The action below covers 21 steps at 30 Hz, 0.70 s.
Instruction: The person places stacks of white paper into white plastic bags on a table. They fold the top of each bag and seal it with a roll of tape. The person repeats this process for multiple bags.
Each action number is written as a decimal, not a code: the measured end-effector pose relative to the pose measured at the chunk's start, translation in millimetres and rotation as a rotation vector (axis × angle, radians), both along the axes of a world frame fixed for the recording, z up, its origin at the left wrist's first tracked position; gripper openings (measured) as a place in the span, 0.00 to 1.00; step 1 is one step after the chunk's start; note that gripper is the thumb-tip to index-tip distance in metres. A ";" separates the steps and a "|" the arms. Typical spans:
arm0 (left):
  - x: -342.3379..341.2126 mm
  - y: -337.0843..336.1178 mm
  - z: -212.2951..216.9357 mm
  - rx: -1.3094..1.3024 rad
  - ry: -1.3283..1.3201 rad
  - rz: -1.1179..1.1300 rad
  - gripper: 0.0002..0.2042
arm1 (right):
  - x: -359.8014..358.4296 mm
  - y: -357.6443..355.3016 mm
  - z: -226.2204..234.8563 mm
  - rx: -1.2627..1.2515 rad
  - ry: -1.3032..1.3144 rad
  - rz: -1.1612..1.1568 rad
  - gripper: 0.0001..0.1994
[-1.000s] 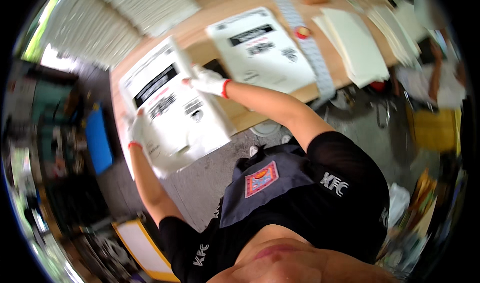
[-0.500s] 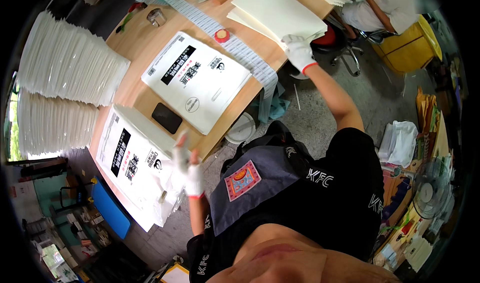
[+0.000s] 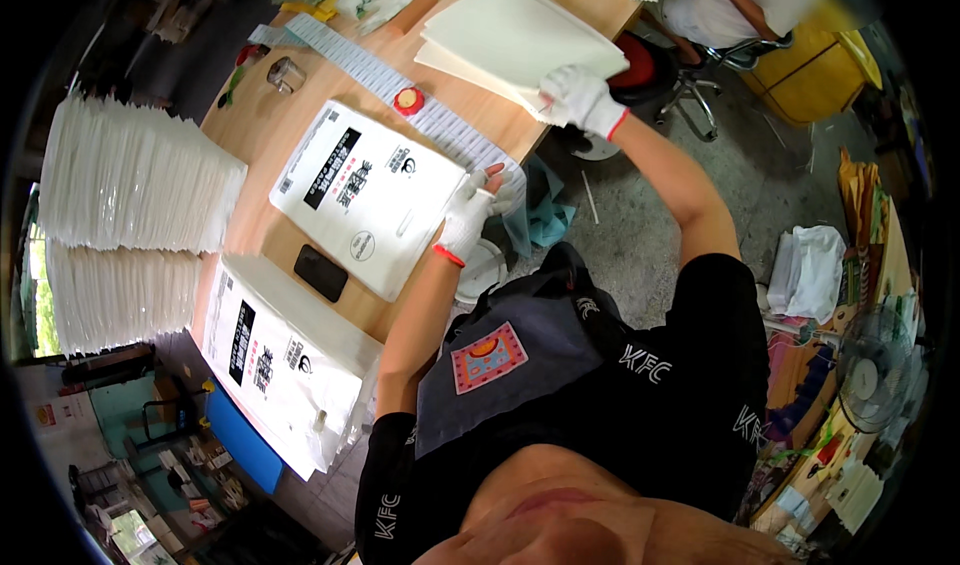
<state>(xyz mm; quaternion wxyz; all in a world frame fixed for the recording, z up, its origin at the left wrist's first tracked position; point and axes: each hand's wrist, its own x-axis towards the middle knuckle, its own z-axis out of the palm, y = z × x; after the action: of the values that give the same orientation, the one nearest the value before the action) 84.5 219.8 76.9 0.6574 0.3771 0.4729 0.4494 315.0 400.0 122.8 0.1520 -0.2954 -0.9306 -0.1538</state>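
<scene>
My left hand (image 3: 468,215), in a white knit glove with bare fingertips showing, is over the near right edge of a printed white bag stack (image 3: 375,190). Its fingers are apart and reach the label strip (image 3: 440,117), with nothing visible in them. My right hand (image 3: 583,102), gloved in white with a red cuff, lies at the near corner of a pile of cream sheets (image 3: 515,40). Its fingers are curled on the sheets' edge, and the fingertips are partly hidden. A red round object (image 3: 408,101) sits on the label strip.
A black phone (image 3: 321,272) lies between the printed stack and a second printed bag stack (image 3: 275,365). Tall white stacks (image 3: 140,175) stand at the left. A glass jar (image 3: 286,75) is on the table. Another person (image 3: 740,5) sits at the far right beside a red stool (image 3: 640,70).
My left hand has moved up and right from the nearer printed stack to the label strip. My right hand has shifted slightly further onto the cream sheets. The view has shifted a little.
</scene>
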 end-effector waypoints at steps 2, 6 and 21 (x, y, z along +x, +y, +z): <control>10.6 29.2 -31.8 -0.208 -0.334 0.052 0.22 | -8.2 -40.0 6.5 0.097 0.183 0.229 0.06; 26.4 39.7 -34.2 -0.307 -0.422 0.206 0.14 | -23.5 -146.6 10.4 -0.276 0.066 0.312 0.10; 60.8 1.7 12.2 0.299 1.183 -0.024 0.44 | -48.5 -128.7 -54.8 -1.693 1.379 -0.047 0.28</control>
<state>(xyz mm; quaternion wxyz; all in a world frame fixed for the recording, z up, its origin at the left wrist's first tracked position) 145.3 221.4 89.1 0.2283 0.6561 0.6855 0.2178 266.5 271.3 68.0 0.3854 -0.3446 -0.4439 0.7319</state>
